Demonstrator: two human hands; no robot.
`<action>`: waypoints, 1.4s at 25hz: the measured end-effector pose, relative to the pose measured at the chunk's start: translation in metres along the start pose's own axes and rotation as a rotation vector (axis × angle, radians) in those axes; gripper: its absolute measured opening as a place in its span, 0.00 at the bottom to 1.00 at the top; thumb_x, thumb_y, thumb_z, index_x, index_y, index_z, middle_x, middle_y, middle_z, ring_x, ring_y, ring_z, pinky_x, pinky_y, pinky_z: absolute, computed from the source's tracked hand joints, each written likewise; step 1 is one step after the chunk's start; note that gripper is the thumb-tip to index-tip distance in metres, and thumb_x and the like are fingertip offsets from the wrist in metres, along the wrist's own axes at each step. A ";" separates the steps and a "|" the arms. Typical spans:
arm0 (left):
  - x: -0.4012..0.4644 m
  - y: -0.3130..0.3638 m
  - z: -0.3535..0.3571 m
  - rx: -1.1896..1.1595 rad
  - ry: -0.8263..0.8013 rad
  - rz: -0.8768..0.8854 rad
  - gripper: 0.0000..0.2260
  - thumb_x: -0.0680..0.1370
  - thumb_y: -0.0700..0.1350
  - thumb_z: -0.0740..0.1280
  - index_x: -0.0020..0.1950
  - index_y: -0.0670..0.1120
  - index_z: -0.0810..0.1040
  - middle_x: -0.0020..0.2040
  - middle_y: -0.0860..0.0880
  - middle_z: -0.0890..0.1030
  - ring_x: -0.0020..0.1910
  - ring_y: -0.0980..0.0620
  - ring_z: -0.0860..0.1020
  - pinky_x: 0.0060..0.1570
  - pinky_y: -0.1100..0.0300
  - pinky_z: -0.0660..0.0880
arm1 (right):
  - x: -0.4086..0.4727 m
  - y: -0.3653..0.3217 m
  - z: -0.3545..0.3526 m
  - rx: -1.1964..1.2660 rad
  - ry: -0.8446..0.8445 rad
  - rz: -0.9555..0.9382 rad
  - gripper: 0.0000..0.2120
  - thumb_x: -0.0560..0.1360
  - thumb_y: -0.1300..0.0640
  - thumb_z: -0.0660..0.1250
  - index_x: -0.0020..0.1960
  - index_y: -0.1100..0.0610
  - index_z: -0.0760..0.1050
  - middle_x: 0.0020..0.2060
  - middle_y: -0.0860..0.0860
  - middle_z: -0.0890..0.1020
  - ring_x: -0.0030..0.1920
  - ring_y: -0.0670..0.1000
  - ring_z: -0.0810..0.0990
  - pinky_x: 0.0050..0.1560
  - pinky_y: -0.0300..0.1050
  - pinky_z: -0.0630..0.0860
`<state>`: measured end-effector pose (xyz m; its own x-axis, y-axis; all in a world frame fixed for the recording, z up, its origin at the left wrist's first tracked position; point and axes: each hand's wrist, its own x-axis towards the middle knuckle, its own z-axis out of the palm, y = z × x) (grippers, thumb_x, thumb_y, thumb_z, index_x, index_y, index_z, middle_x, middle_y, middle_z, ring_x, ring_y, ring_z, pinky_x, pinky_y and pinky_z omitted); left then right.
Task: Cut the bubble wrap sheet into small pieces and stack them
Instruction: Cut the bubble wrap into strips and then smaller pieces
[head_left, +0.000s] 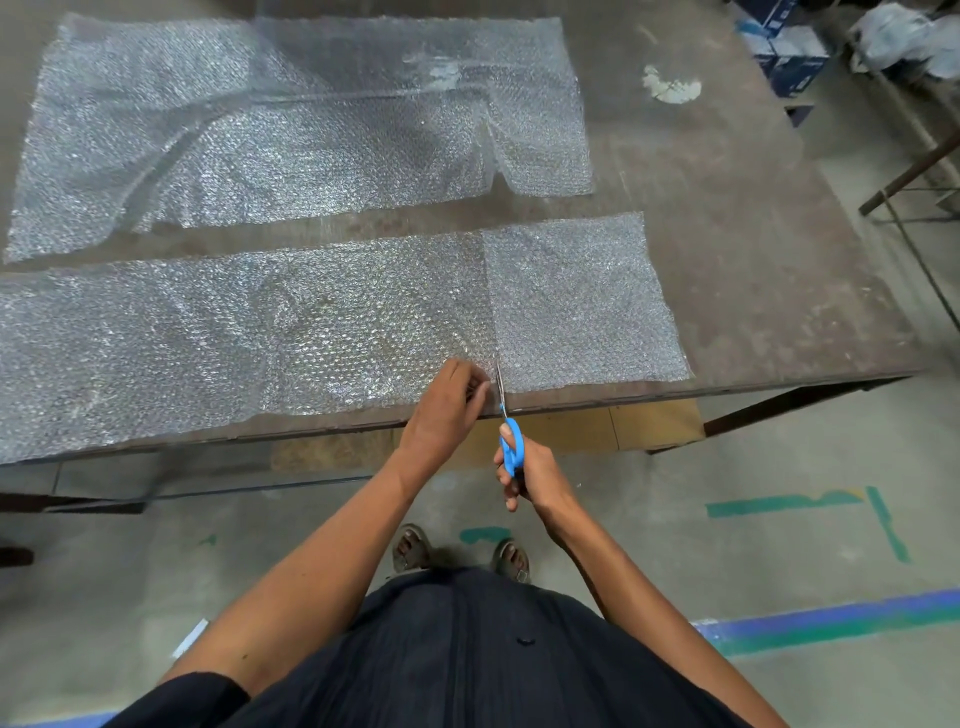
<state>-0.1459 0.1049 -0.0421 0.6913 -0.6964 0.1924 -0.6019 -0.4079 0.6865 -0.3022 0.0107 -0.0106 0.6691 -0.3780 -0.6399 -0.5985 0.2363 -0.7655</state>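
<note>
now the near bubble wrap strip (249, 332) lies along the tabletop (753, 249) front edge. left hand (447, 410) pinches its edge beside the blades; right hand (530, 478) grips the blue scissors (511, 447). keep the wrap taut and cut straight across.

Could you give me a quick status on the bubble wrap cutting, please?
Right hand grips blue scissors, blades at near strip edge. Left hand pinches wrap beside them. Nothing in the way.
</note>
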 end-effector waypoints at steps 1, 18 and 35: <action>0.000 0.000 -0.001 -0.004 0.002 0.009 0.04 0.84 0.43 0.69 0.56 0.43 0.77 0.51 0.52 0.73 0.46 0.60 0.68 0.49 0.73 0.67 | 0.002 -0.002 0.001 0.023 -0.001 0.002 0.24 0.83 0.38 0.63 0.46 0.59 0.79 0.30 0.51 0.78 0.27 0.51 0.73 0.32 0.47 0.74; -0.004 0.001 -0.003 -0.066 0.010 -0.055 0.04 0.83 0.43 0.70 0.54 0.43 0.76 0.50 0.53 0.73 0.44 0.59 0.69 0.46 0.73 0.67 | 0.018 -0.030 0.004 0.027 0.026 0.003 0.26 0.81 0.35 0.64 0.46 0.58 0.79 0.30 0.52 0.77 0.26 0.50 0.72 0.32 0.46 0.76; -0.004 -0.001 -0.010 -0.142 0.000 -0.109 0.04 0.82 0.43 0.70 0.52 0.46 0.76 0.46 0.53 0.74 0.44 0.65 0.72 0.42 0.71 0.67 | 0.034 -0.067 0.004 0.030 -0.011 -0.015 0.23 0.85 0.38 0.60 0.49 0.58 0.76 0.30 0.52 0.76 0.26 0.49 0.72 0.24 0.39 0.71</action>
<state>-0.1437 0.1140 -0.0366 0.7492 -0.6529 0.1114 -0.4613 -0.3936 0.7951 -0.2372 -0.0144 0.0189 0.6829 -0.3722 -0.6285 -0.5747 0.2573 -0.7768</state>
